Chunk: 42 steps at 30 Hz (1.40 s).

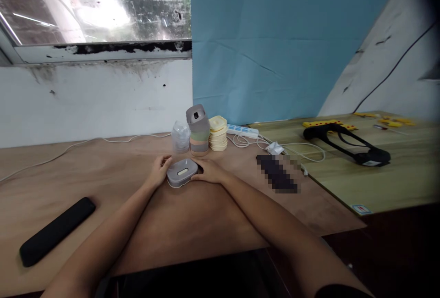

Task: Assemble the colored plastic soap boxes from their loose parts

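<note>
A small grey box with a lid (182, 172) lies on the brown table (103, 169) in front of me. My left hand (158, 171) grips its left side with curled fingers. My right hand (209, 171) presses against its right side, fingers closed around the edge. Just behind the box stand a stack of grey, green and tan boxes (199, 131), a clear plastic bag or cup (180, 136) and a pile of pale yellow lids (218, 134).
A black flat bar (57, 231) lies at the left front. A white power strip (242, 130) with cables and a blurred dark object (277, 173) are to the right. A black headset strap (347, 143) rests on the lighter table. A wall and window stand behind.
</note>
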Each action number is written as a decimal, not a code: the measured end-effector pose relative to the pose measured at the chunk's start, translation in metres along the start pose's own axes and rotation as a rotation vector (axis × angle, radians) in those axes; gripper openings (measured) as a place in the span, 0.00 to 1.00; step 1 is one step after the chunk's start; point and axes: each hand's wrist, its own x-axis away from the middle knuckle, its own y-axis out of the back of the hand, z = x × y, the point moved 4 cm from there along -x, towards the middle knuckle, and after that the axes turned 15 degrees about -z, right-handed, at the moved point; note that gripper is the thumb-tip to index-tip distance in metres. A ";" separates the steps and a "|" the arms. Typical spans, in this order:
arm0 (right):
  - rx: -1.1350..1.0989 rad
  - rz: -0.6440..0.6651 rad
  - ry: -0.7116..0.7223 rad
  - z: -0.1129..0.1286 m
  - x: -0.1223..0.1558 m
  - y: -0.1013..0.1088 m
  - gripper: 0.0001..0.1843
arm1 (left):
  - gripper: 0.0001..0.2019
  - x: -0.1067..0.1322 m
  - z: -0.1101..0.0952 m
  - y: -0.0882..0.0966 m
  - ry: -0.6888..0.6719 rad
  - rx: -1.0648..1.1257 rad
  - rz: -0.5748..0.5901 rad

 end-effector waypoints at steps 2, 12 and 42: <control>0.011 -0.017 -0.011 0.000 0.000 -0.001 0.48 | 0.32 0.011 -0.003 0.000 -0.038 -0.059 0.090; 0.010 -0.076 -0.052 0.000 0.003 0.006 0.44 | 0.47 0.024 -0.029 -0.005 -0.276 -0.175 0.295; -0.077 -0.095 -0.022 0.005 0.004 0.014 0.48 | 0.27 0.016 -0.020 0.002 -0.139 -0.046 0.153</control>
